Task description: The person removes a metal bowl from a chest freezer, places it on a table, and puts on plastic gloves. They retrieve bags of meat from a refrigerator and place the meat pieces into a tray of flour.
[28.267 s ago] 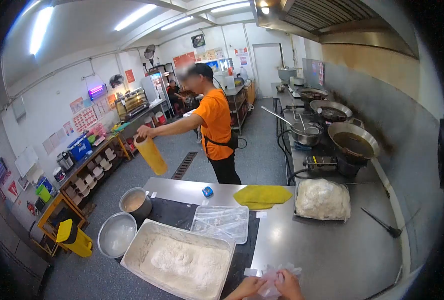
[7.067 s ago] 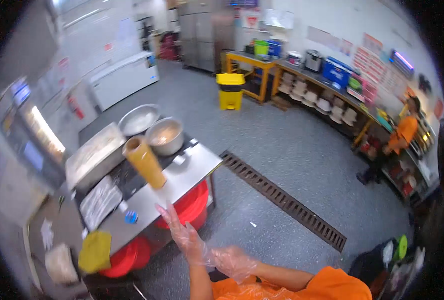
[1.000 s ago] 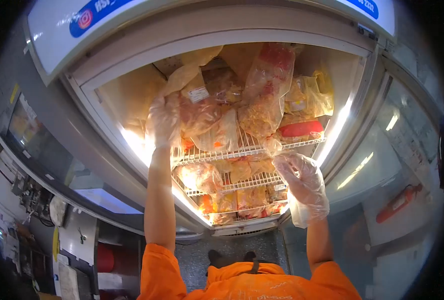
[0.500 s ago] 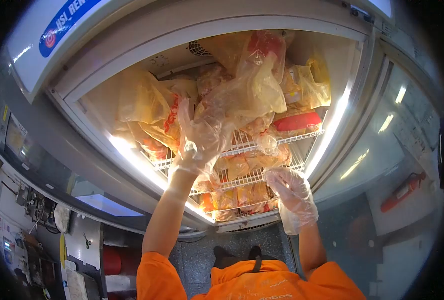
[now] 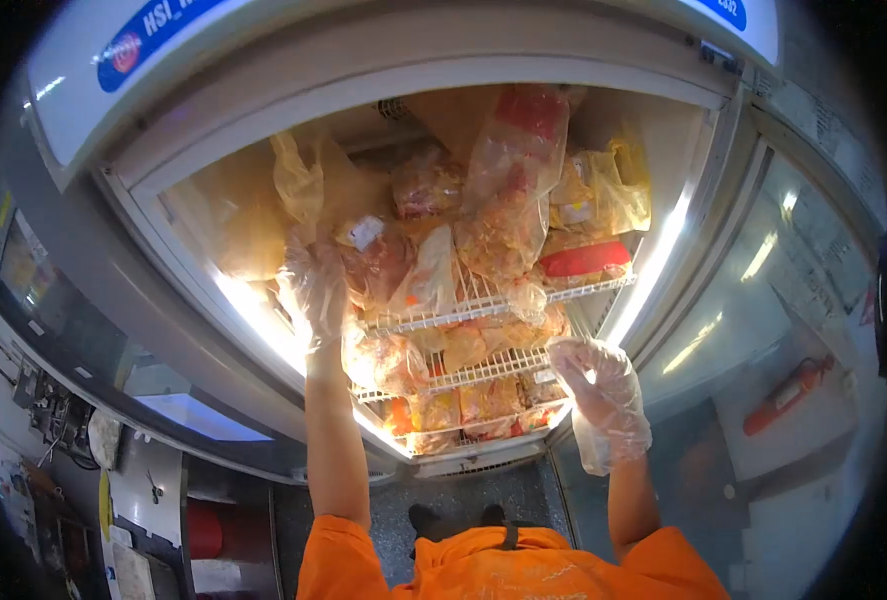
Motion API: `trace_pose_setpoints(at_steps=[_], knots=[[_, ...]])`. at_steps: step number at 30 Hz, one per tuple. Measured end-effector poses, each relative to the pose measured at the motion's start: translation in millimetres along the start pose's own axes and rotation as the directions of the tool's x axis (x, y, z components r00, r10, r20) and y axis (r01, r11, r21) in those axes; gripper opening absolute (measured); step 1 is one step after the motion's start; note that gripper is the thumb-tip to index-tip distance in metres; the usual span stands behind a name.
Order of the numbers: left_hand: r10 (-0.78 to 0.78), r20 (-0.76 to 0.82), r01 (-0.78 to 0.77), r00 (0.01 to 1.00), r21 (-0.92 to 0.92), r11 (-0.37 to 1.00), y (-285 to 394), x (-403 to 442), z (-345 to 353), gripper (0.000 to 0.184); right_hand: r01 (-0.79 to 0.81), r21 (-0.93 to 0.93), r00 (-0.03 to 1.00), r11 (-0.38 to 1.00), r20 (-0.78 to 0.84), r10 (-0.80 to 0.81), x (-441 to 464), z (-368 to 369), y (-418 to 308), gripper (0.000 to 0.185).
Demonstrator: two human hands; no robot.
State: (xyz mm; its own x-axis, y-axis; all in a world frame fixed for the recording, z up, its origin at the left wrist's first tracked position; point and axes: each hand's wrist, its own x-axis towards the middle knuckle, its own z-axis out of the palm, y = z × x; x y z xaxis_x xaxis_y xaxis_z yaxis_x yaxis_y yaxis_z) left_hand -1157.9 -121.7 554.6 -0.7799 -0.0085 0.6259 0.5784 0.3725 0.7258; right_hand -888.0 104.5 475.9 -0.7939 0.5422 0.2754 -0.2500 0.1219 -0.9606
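My left hand (image 5: 316,295), in a clear plastic glove, reaches into the left side of the lit fridge's top shelf. It is against a yellowish plastic bag (image 5: 299,185) standing there; its fingers blend into the plastic, so their grip is unclear. Close to its right lies a bag of raw meat (image 5: 379,260) with a white label. My right hand (image 5: 604,395), gloved too, hovers by the fridge's right edge with fingers curled together and nothing visible in them. A large clear bag of meat (image 5: 509,215) sits at the middle of the top shelf.
Wire shelves (image 5: 494,308) carry several more meat bags below. A red-wrapped pack (image 5: 586,260) lies at the top shelf's right. The glass door (image 5: 704,330) stands swung out on the right. A counter with scissors (image 5: 155,487) is at lower left.
My left hand has moved left, away from the plastic over the middle bags, uncovering the labelled meat bag. My right hand stays curled near the right edge. The view has shifted slightly.
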Motion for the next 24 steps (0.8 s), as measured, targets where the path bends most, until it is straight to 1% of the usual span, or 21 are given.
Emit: trace_pose_setpoints(at_steps=[1,2,3,4,6,8,9,10,11,12,13,14,15,16,17,18,20,21,22,23,24], knots=[[0.051,0.0,-0.051,0.999,-0.041,0.998,-15.7,-4.8,5.6,0.046,0.021,-0.238,1.0,0.971,0.011,-0.019,-3.5,-0.2,-24.6,0.019],[0.103,0.0,-0.102,0.995,-0.082,0.991,-19.2,-10.2,8.6,0.048,-0.006,-0.249,1.0,0.968,0.002,0.006,-6.1,1.9,-19.2,0.019],[-0.001,0.035,0.004,0.999,-0.073,0.997,5.5,-13.2,0.2,0.049,0.029,-0.221,1.0,0.975,0.003,-0.029,-7.8,1.8,-9.2,0.02],[0.04,0.027,-0.04,0.999,0.002,0.999,0.5,-17.7,0.3,0.049,0.064,-0.192,0.998,0.979,0.0,-0.065,-10.2,2.9,-3.5,0.02],[0.121,0.009,-0.121,0.993,0.155,0.98,-9.5,-26.7,0.3,0.049,-0.071,-0.135,0.997,0.988,0.017,0.074,-19.6,7.9,9.9,0.023],[0.147,0.016,-0.145,0.989,0.284,0.948,-25.7,-24.7,-10.3,0.05,-0.218,-0.566,0.948,0.795,0.071,0.311,-4.3,3.6,63.0,0.037],[0.159,0.03,-0.159,0.987,0.35,0.923,-32.2,-24.9,-15.8,0.05,-0.231,-0.143,0.955,0.962,0.156,0.252,-0.7,-0.6,111.6,0.046],[0.172,0.047,-0.176,0.984,0.413,0.894,-36.1,-26.6,-18.4,0.051,-0.154,-0.073,0.98,0.985,0.117,0.162,4.6,-3.2,134.9,0.054],[0.038,0.061,-0.043,0.997,0.083,0.996,-23.9,-32.9,-17.2,0.05,-0.07,-0.009,0.995,0.997,0.076,0.071,9.9,-5.8,158.3,0.062],[-0.097,0.073,0.113,0.993,-0.252,0.961,-11.8,-39.3,-16.1,0.049,0.045,-0.347,0.999,0.937,0.015,-0.043,22.4,-1.4,167.9,0.068],[-0.009,-0.017,0.005,1.0,-0.192,0.981,-0.3,-50.9,-12.2,0.052,0.086,-0.393,0.995,0.916,-0.005,-0.095,27.6,1.7,161.6,0.07],[-0.025,-0.086,0.015,0.996,-0.11,0.994,7.4,-69.3,-19.2,0.054,0.145,-0.483,0.987,0.863,0.012,-0.159,35.0,0.4,153.8,0.071],[0.069,-0.146,-0.075,0.987,-0.032,0.997,16.9,-97.0,-21.8,0.056,0.199,-0.569,0.974,0.798,0.028,-0.223,42.3,-0.9,145.9,0.072],[0.154,-0.307,-0.173,0.939,-0.035,0.984,15.4,-121.0,-18.6,0.041,0.275,-0.677,0.952,0.683,0.094,-0.291,52.4,-2.6,147.0,0.073],[0.319,-0.209,-0.218,0.924,0.396,0.892,3.0,-144.5,-30.5,0.036,0.316,-0.749,0.92,0.582,0.093,-0.38,66.0,1.3,146.1,0.073],[0.434,-0.04,-0.265,0.9,0.741,0.617,-13.2,-168.1,-39.9,0.031,0.349,-0.811,0.876,0.47,0.105,-0.47,81.0,4.5,152.3,0.073],[0.112,0.023,-0.113,0.993,0.359,0.927,-28.0,-222.1,-17.1,0.03,0.372,-0.77,0.909,0.518,0.189,-0.372,116.6,3.6,191.7,0.069],[-0.003,0.105,-0.025,0.994,0.262,0.965,-31.7,-244.9,-5.4,0.031,0.378,-0.755,0.916,0.536,0.22,-0.336,130.0,5.1,205.5,0.068],[-0.106,0.187,0.074,0.977,0.166,0.983,-37.6,-263.0,5.1,0.031,0.178,-0.486,0.984,0.855,0.068,-0.166,137.9,11.6,206.2,0.06],[-0.128,0.208,0.127,0.97,0.019,0.992,-52.5,-279.4,13.6,0.031,-0.022,-0.093,0.996,0.995,-0.087,0.014,145.6,18.2,206.3,0.054],[-0.146,0.236,0.179,0.961,-0.127,0.976,-56.4,-284.6,17.5,0.03,-0.036,-0.04,0.991,0.999,-0.129,0.031,156.2,18.2,205.5,0.053]])
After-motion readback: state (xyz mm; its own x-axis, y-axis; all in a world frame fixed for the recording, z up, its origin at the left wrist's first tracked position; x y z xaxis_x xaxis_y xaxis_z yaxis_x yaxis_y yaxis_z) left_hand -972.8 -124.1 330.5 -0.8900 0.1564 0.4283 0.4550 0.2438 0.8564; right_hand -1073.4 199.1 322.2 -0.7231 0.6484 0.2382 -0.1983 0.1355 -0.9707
